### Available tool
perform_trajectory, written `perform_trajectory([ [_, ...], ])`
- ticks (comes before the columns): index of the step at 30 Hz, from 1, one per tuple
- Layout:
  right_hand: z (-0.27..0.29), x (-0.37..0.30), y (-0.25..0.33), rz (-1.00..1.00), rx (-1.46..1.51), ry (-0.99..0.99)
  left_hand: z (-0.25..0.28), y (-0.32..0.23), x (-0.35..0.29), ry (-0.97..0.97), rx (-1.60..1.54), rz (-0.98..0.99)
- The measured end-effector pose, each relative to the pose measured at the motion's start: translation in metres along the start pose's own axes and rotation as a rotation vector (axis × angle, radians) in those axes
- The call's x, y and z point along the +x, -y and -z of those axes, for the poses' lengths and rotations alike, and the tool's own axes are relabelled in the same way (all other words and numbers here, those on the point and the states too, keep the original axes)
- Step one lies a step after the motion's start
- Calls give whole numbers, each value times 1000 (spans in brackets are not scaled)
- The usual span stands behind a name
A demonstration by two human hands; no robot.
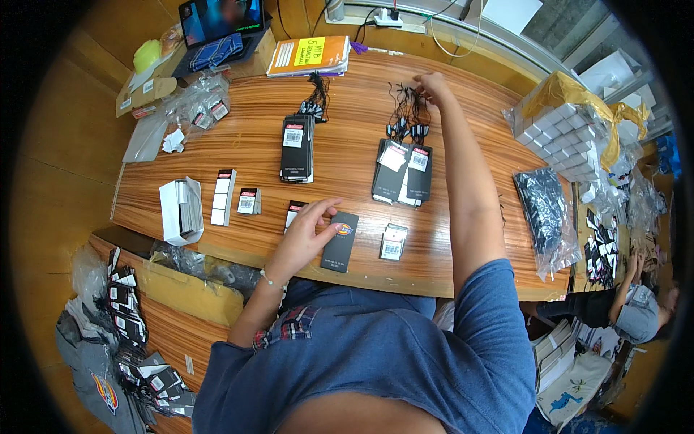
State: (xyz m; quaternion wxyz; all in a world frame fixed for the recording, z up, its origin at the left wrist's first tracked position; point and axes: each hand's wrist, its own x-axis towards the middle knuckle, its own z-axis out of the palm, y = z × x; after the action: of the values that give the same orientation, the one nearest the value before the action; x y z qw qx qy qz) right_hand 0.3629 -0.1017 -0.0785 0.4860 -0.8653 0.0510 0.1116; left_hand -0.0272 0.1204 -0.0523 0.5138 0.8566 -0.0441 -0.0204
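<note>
My left hand (312, 226) is over the near edge of the table, fingers stretched out, its thumb and fingertips at a black hang tag (338, 249) with a coloured logo. Part of a small sticker stack (293, 211) shows beside that hand. My right arm reaches far forward. At the far end of a bunch of black cords (410, 108), my right hand (432, 87) has its fingers closed on them. These cords belong to two side-by-side stacks of black hang tags (421, 173) with white stickers. To their near side lies a small stack of white barcode labels (392, 242).
Another corded tag stack (295, 155) stands left of centre. At left are a white box of cards (181, 210) and label stacks (223, 195). A laptop (220, 22) and folders (309, 56) sit at the back; a bagged black bundle (543, 213) lies right. Another person (636, 311) works at far right.
</note>
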Motion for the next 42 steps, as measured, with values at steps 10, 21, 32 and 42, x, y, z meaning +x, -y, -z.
perform_trajectory([
  [10, 14, -289, -24, 521, -69, 402, 11, 3, 11, 202, 573, -64],
  [21, -28, -353, -87, 574, -389, 19, 8, 16, 7, 140, 518, -157],
  [32, -30, -341, -88, 551, -256, -39, 11, 21, 19, 86, 522, -193],
  [42, -24, -341, -87, 144, 196, 195, 13, 18, 13, 153, -132, 170],
])
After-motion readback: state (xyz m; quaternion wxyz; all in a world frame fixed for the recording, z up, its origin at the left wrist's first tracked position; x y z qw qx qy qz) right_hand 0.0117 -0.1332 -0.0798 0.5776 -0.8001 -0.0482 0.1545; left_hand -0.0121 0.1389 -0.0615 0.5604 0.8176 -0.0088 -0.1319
